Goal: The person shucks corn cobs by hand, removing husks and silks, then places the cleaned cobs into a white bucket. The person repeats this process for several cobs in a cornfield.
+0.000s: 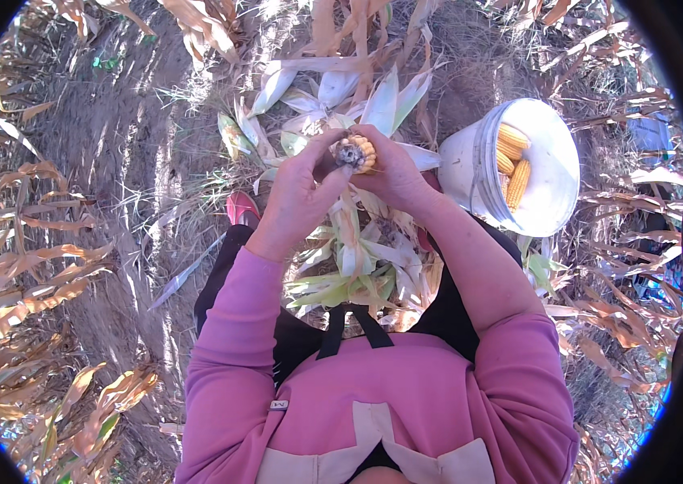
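Note:
Between both hands, in front of my body, is a yellow corn cob [366, 153] with its end tilted up toward me. That end looks grey and dark, as if spoiled. My left hand [301, 184] grips it from the left, with thumb and fingers at the dark end. From the right, my right hand [396, 171] wraps round the cob's side. Pale green and straw-coloured corn husks [349, 242] lie on the ground below and around my hands.
To the right a white bucket [458, 157] lies tipped with its mouth toward me, several yellow corn cobs [519, 185] inside. More husks [386, 101] lie ahead. Dry corn stalks and leaves [27, 302] line both sides. A red shoe [242, 208] shows at my left.

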`<action>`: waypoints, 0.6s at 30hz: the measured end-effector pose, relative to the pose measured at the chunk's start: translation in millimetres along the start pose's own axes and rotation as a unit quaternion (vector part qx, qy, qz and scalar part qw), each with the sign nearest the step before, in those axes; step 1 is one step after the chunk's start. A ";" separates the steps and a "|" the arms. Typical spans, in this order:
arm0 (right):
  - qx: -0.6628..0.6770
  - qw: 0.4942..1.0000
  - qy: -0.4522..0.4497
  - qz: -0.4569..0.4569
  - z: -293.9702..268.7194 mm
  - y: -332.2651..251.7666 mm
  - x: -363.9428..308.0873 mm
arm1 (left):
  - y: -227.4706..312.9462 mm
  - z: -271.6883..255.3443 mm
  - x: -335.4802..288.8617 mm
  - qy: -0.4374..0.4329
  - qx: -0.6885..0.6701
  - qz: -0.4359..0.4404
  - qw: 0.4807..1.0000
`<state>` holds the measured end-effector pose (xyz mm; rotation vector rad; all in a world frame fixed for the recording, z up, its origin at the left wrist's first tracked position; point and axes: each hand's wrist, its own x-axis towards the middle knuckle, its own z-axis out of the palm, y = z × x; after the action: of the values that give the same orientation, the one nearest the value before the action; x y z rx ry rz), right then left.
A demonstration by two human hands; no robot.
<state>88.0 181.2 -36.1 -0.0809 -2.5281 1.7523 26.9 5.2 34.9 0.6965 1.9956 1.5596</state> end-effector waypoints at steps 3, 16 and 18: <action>0.003 1.000 0.012 -0.019 2.7 4.2 1.5 | 3.1 -0.5 -2.0 -0.006 -0.018 -0.002 1.000; -0.063 0.994 0.041 -0.079 1.1 1.7 1.1 | -6.7 4.9 -3.7 0.012 -0.020 -0.006 1.000; -0.068 0.994 0.038 -0.072 0.3 0.7 1.0 | -8.5 4.2 -3.8 0.010 -0.017 0.007 1.000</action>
<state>87.0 181.3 -36.8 0.0271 -2.5263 1.4948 31.7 3.9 26.0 0.6861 1.9784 1.6118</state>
